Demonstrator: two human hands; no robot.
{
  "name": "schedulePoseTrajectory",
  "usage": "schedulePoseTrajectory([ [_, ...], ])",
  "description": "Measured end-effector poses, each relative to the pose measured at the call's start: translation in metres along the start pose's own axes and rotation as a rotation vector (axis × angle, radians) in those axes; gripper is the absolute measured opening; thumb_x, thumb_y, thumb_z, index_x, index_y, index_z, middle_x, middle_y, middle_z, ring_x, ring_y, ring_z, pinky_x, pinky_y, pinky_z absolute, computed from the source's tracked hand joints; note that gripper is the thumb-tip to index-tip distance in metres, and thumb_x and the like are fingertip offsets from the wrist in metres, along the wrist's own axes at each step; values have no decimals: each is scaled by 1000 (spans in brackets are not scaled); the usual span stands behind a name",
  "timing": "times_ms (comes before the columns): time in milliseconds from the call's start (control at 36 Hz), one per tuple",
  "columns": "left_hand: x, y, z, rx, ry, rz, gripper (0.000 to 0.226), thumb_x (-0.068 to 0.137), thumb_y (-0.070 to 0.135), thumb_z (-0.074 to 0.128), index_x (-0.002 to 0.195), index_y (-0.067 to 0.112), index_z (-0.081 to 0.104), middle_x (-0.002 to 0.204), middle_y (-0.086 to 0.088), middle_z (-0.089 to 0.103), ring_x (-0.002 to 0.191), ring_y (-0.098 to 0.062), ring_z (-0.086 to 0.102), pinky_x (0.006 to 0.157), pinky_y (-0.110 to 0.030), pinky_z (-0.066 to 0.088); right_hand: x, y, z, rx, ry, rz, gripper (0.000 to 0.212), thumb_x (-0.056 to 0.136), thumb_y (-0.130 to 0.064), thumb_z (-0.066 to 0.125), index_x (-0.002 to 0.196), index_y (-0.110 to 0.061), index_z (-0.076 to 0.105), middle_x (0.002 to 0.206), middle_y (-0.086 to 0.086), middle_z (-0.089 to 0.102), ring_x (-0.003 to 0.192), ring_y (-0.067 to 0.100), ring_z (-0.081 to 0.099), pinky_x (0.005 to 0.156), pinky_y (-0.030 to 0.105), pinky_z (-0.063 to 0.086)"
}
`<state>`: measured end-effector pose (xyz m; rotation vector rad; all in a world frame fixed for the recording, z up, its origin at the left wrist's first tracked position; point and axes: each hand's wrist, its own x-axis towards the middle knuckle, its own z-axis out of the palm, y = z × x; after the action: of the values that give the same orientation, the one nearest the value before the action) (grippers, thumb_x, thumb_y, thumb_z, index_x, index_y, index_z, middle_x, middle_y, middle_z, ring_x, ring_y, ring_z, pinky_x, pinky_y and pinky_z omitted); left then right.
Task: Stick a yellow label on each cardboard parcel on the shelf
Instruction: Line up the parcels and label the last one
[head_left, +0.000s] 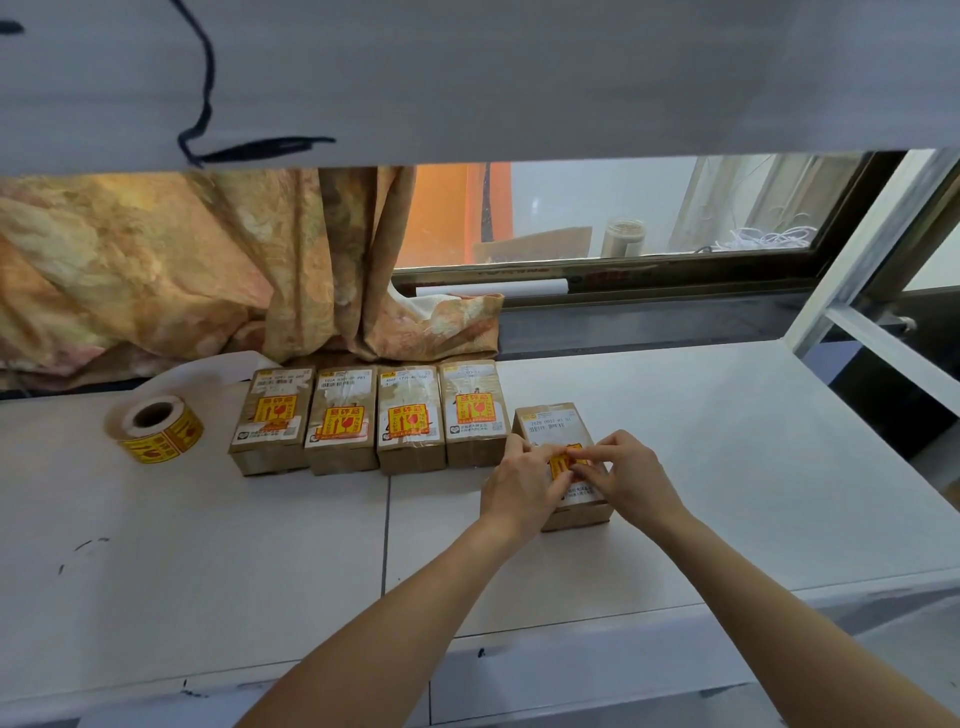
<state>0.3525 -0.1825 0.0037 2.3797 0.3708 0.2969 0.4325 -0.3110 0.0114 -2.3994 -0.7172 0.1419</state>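
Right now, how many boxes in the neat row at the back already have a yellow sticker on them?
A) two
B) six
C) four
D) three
C: four boxes stand side by side in the row, each with a yellow sticker on top. The fifth box sits apart to the right, with the left hand and right hand at its sticker.

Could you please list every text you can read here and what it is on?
"易碎品": top of the yellow label on each of the four rowed parcels.
White shipping labels: numbers too blurred to read.
Label roll: print unreadable.
Fifth parcel: texts covered or blurred.
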Motion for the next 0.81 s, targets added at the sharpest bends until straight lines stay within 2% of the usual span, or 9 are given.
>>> schedulePoseTrajectory([
  [194,-3,-6,-4,10,20,-3,41,88,37,61,128,28,55,102,-1,42,93,-19,54,74,-27,53,4,11,-4,23,-44,25,35,77,-36,69,112,-32,65,95,3,52,81,12,48,62,15,39],
  [361,-9,-16,-8,17,62,-12,39,89,38,60,126,30,57,95,1,40,78,-10,47,62,-17,40,5,18,-5,66,-72,9,36,78,-33,70,113,-32,64,95,2,53,74,9,48,62,15,39],
  [472,-10,-18,-9,16,74,-20,40,88,40,61,126,28,58,95,2,41,78,-10,47,61,-18,40,6,21,-5,80,-88,-1,37,79,-31,69,115,-30,63,94,1,53,72,10,50,62,17,41],
  [639,-12,-16,-11,36,72,-14,42,88,40,60,127,27,56,96,2,43,79,-10,48,63,-20,42,4,24,-4,99,-91,7,36,80,-30,68,116,-30,62,98,5,56,77,23,57,68,27,50],
  [722,-11,-14,-11,50,59,-20,41,88,40,60,127,27,56,99,0,47,83,-13,51,67,-24,49,2,25,-3,107,-74,14,37,81,-30,67,118,-29,61,97,4,56,75,23,57,64,19,45],
  [806,-12,-13,-11,53,59,-26,40,88,40,60,126,26,56,102,-1,50,87,-15,55,68,-26,51,1,23,-2,97,-68,12,37,83,-30,65,119,-28,60,97,3,55,71,16,53,62,16,42],
])
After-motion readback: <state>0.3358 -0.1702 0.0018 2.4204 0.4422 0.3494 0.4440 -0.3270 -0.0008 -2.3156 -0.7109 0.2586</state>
